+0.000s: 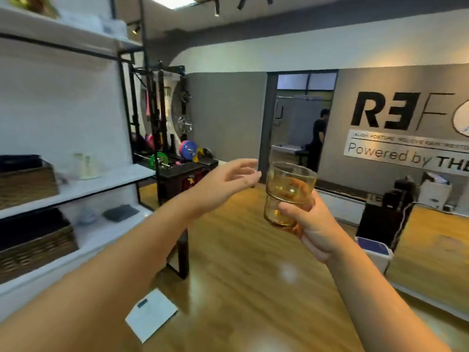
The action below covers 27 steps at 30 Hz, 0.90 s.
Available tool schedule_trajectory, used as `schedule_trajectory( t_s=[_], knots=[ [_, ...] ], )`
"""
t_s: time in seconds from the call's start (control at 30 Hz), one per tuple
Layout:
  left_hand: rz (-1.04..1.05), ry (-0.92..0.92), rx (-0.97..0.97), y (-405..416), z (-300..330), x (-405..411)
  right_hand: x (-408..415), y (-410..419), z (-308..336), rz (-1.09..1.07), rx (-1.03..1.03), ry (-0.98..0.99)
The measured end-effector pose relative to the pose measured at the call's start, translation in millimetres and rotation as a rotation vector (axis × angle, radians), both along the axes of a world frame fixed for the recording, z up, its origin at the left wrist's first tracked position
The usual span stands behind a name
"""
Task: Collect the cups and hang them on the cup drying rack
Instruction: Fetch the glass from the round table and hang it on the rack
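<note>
Gripping the amber glass cup (289, 194), right hand (308, 224) fingers clasp its base; left hand (225, 179) spread empty.

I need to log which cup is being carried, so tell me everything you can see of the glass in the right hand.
The amber glass cup is a clear, tinted tumbler with a stepped ridge around its middle, and looks empty. It is held roughly upright in the air over the wooden floor, gripped around its lower half by the right hand. The left hand, open, reaches beside it without touching.
</note>
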<state>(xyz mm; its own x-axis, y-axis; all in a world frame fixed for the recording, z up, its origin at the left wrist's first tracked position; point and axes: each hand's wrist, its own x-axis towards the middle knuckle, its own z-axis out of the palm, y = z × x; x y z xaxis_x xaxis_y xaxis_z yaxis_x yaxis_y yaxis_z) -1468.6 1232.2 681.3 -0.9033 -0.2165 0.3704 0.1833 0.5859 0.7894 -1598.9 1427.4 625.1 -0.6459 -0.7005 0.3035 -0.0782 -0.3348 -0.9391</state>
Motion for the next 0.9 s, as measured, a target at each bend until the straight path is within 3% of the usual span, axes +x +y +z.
schedule_trajectory(
  t_s=[0.2, 0.4, 0.7, 0.9],
  knots=[
    [0.516, 0.062, 0.07, -121, -23, 43, -38, -163, -13, 0.199, 0.061, 0.06],
    [0.863, 0.092, 0.085, -190, -42, 103, -31, -303, -20, 0.419, 0.112, 0.145],
    [1.402, 0.097, 0.122, -255, -68, 257, 80, -479, -26, 0.727, 0.099, 0.197],
    [1.581, 0.122, 0.159, -321, -84, 363, 183, -589, -38, 0.831, 0.092, 0.236]
  ],
)
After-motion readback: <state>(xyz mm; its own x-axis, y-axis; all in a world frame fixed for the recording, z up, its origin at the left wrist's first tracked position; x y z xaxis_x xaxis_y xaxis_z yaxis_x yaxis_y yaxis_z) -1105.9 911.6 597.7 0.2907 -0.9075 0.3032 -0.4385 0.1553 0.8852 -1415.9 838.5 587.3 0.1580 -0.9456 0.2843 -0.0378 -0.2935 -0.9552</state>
